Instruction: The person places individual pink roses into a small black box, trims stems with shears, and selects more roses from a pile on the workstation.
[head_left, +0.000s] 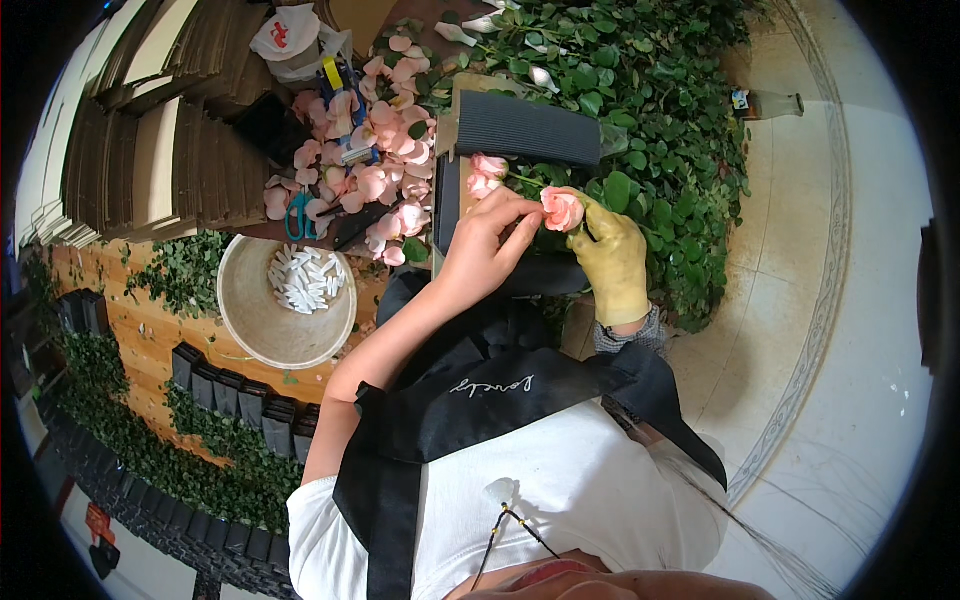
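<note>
My right hand (616, 259), in a yellow rubber glove, holds a pink rose (562, 209) just below its bloom. From the left, my bare left hand (491, 244) pinches the rose's outer petal between thumb and forefinger. Two more pink roses (487, 166) lie just beyond my left hand, on a cardboard-edged stand. A black corrugated pad (529, 127) covers the stand's far part. Loose pink petals (390, 131) are heaped left of the stand. The held rose's stem is mostly hidden.
Leafy rose stems (675, 165) are piled on the right. Teal-handled scissors (300, 217) lie among the petals, above a bucket (286, 351) of small white pieces. Stacked cardboard (161, 161) stands at upper left; a glass bottle (776, 105) lies on the right floor. Black-wrapped bundles (217, 386) line the lower left.
</note>
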